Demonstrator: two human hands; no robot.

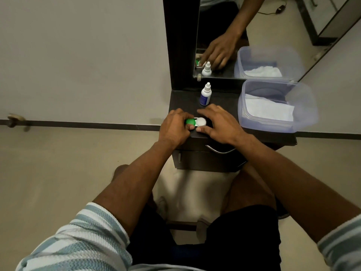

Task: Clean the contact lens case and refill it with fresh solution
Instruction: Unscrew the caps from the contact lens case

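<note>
Striped sleeves [82, 237], grey-blue and white, nearest the lens at bottom; bare forearms reach forward over dark shorts [234, 231] to a small dark cabinet. Tabletop [183, 102] dark, narrow, backed by a mirror [263, 26] in a dark frame.

Clear plastic tub [304, 106] sits at the right end of the tabletop, a white cloth [269, 110] folded inside.

Left hand [173, 130] at the front left edge, fingers curled around the green cap end of the contact lens case [196, 122], pinching it. Right hand [218, 124] arched over the white cap end, thumb against the near side, fingers draped past the far side; whether it actually clamps the cap, cannot tell.

Case lies flat on the tabletop between the two hands, long axis running left to right, green cap left, white cap right, both caps facing up.

Solution bottle [205, 94] upright just behind the hands, white with nozzle cap on, blue label; print too small to read.
</note>
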